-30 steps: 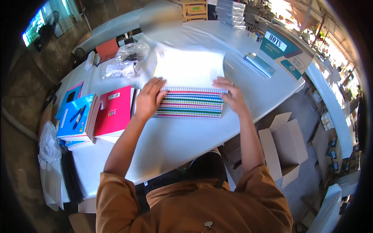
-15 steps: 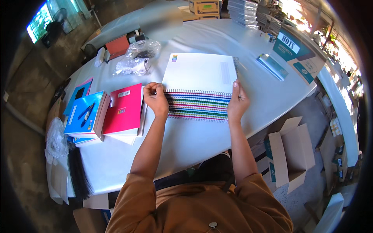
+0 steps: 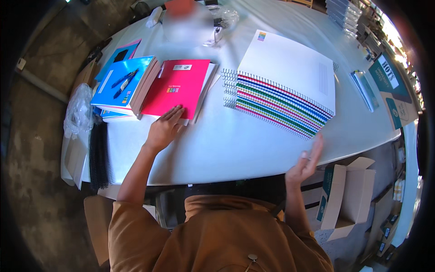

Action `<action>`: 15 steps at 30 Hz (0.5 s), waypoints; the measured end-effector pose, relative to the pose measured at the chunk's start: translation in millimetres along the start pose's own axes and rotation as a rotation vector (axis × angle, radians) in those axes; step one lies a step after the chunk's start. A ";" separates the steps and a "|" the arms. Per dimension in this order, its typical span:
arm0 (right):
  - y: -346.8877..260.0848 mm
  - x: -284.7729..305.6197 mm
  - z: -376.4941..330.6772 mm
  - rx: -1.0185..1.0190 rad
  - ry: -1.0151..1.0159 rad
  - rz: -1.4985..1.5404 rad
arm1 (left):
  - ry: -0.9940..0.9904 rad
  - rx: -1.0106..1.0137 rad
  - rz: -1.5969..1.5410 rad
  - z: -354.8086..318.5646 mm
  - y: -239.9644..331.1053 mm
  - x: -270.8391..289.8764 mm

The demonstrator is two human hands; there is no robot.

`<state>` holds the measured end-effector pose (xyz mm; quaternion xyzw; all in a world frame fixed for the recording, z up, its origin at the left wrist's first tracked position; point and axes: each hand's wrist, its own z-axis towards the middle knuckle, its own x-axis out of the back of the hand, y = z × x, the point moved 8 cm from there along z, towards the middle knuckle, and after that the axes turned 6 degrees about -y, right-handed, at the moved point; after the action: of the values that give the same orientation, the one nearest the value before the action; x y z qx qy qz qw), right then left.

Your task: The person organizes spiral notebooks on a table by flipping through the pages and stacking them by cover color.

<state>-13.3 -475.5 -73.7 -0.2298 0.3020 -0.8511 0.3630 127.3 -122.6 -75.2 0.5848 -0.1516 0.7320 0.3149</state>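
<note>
You are wearing a brown top, and your right hand (image 3: pixel 307 162) is hanging off the desk edge at about four o'clock, fingers (image 3: pixel 316 146) spread loosely and holding nothing. A moment ago both hands were pressing the ends of the stack of spiral notebooks (image 3: pixel 282 93); now they have let it go, and it is lying on its own at about one o'clock, well apart from either hand, its coloured wire bindings fanned toward you and a white cover on top. That release suggests the squaring-up of the stack is finished and your attention is shifting left.

Your left hand (image 3: pixel 164 128) is resting flat at about eleven o'clock, fingers (image 3: pixel 174 113) extended and open, touching the near edge of the red book (image 3: pixel 177 87) but gripping nothing. That red book is carrying a small white label near its far edge and a small coloured mark at its middle. Just beside it at ten o'clock a blue book (image 3: pixel 122 82) is topping another pile, with two pens lying on it. A bundle of black binding combs (image 3: pixel 98 154) is hanging at the desk (image 3: pixel 217 145) edge at nine o'clock.

At four o'clock an open cardboard box (image 3: pixel 346 195) with a teal side is standing on the floor. Farther out, at two o'clock, a teal sign (image 3: pixel 392 88) with white lettering is lying near the desk rim. At twelve o'clock, clear plastic wrap (image 3: pixel 224 20) is lying crumpled.
</note>
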 end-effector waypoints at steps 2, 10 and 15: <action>-2.3 -28.4 -9.4 -0.027 -0.073 0.063 | -0.080 0.113 -0.045 2.9 -6.4 2.0; -24.6 -144.9 -69.5 -1.206 -0.805 1.514 | 0.392 0.214 -0.367 -48.7 10.1 135.0; -89.4 -162.2 -83.3 -1.972 -0.698 1.989 | 0.345 -0.267 -0.921 -83.3 90.8 181.5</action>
<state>-4.7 -274.4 -99.9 -0.2729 0.6850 0.3996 0.5446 -15.4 -90.6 88.3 0.4162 0.0838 0.5773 0.6975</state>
